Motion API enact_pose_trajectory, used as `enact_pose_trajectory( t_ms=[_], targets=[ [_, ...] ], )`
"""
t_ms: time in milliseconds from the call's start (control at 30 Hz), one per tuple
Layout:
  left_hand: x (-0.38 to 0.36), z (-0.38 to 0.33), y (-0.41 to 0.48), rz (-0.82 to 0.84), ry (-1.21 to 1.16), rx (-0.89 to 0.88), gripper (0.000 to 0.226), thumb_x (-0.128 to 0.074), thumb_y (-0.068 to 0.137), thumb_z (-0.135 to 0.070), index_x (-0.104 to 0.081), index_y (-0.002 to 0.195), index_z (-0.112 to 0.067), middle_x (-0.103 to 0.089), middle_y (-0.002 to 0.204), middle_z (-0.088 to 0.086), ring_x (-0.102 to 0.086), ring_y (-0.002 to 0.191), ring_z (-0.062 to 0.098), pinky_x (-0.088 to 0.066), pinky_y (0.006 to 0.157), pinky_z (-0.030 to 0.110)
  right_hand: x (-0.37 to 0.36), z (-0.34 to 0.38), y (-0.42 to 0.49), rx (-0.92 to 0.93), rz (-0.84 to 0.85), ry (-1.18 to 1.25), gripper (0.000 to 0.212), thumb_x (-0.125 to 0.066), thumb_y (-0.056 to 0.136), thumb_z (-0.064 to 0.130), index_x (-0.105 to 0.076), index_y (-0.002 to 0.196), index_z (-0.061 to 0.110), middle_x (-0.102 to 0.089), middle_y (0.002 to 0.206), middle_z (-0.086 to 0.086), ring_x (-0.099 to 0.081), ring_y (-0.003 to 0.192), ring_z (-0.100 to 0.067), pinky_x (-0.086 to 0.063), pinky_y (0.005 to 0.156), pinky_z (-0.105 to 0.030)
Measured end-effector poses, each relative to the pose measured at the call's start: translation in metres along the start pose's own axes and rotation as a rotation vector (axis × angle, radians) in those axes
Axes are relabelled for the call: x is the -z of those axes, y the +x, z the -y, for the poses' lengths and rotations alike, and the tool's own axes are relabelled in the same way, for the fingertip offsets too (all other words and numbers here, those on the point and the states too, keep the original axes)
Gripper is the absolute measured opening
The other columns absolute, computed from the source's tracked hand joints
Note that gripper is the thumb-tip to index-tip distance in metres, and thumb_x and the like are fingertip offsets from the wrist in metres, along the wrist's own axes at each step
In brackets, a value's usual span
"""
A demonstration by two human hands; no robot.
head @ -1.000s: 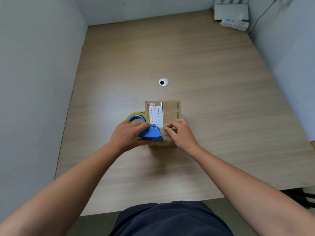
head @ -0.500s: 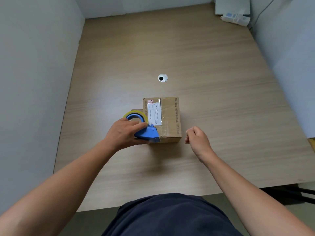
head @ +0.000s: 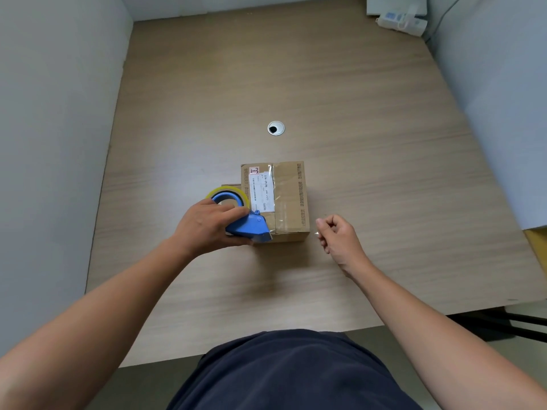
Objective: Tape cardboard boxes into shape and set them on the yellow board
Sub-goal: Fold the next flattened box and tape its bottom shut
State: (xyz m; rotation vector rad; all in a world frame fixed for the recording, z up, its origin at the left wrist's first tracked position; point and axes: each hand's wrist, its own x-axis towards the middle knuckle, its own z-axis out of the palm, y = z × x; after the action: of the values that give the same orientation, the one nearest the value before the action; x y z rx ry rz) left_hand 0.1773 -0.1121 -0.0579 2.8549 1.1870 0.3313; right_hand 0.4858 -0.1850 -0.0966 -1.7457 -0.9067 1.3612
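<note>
Grips blue tape dispenser (head: 247, 227) in left hand (head: 204, 224) at near-left corner of cardboard box (head: 290, 196), middle of desk (head: 325, 84); curls right hand (head: 339, 238) just beside near-right corner, nothing plainly held.

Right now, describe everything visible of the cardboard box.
The cardboard box is brown, closed and flat on the wooden table. Clear glossy tape runs along its top seam, overlapping a white printed label with handwriting; small print lines its right edge. The blue tape dispenser, gripped by the left hand, rests at its near left corner. The right hand is apart, to its right.
</note>
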Motion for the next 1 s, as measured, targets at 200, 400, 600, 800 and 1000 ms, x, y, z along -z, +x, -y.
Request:
enact_pose_trajectory(
  t_ms=[200,400,600,800,1000],
  targets=[
    [0.001,0.003,0.002,0.035,-0.027,0.012,0.058,-0.053,0.080,-0.076,-0.055,0.114,-0.029,-0.062,0.080,-0.003,-0.051,0.056,0.027,-0.041,0.058,0.029,-0.006,0.007,-0.009,0.102,-0.074,0.014,0.020,-0.056,0.103,0.012,-0.051,0.083,0.014,-0.063,0.076,0.001,-0.056,0.065,-0.007,-0.046,0.055,-0.021],
    [0.003,0.007,0.002,0.030,-0.024,-0.011,0.059,-0.051,0.079,-0.078,-0.053,0.116,-0.032,-0.063,0.078,-0.004,-0.048,0.057,0.027,-0.040,0.059,0.029,-0.018,0.000,-0.008,0.055,-0.115,0.039,0.022,-0.056,0.103,0.013,-0.049,0.082,0.015,-0.061,0.068,0.004,-0.046,0.052,-0.007,-0.039,0.050,-0.025],
    [0.004,0.007,0.002,0.034,-0.023,-0.043,0.060,-0.047,0.081,-0.078,-0.055,0.116,-0.030,-0.065,0.080,-0.004,-0.050,0.058,0.026,-0.039,0.061,0.028,-0.023,-0.012,-0.002,0.048,-0.111,-0.028,0.021,-0.057,0.102,0.016,-0.051,0.083,0.009,-0.060,0.069,0.001,-0.047,0.056,-0.011,-0.040,0.055,-0.028],
    [0.004,0.006,0.002,0.014,-0.008,-0.057,0.059,-0.054,0.082,-0.076,-0.057,0.115,-0.027,-0.063,0.078,-0.003,-0.048,0.057,0.025,-0.036,0.061,0.027,-0.026,-0.015,0.001,-0.042,-0.048,-0.006,0.021,-0.052,0.106,0.026,-0.055,0.090,0.013,-0.058,0.071,-0.001,-0.050,0.060,-0.014,-0.040,0.049,-0.026],
    [0.005,0.004,0.001,0.036,-0.007,-0.032,0.063,-0.048,0.081,-0.077,-0.059,0.116,-0.027,-0.064,0.079,-0.003,-0.049,0.057,0.025,-0.038,0.061,0.028,-0.030,-0.014,0.001,-0.061,-0.026,-0.262,0.032,-0.036,0.108,0.041,-0.052,0.102,0.014,-0.064,0.082,-0.005,-0.062,0.069,-0.015,-0.043,0.065,-0.032]
  ],
)
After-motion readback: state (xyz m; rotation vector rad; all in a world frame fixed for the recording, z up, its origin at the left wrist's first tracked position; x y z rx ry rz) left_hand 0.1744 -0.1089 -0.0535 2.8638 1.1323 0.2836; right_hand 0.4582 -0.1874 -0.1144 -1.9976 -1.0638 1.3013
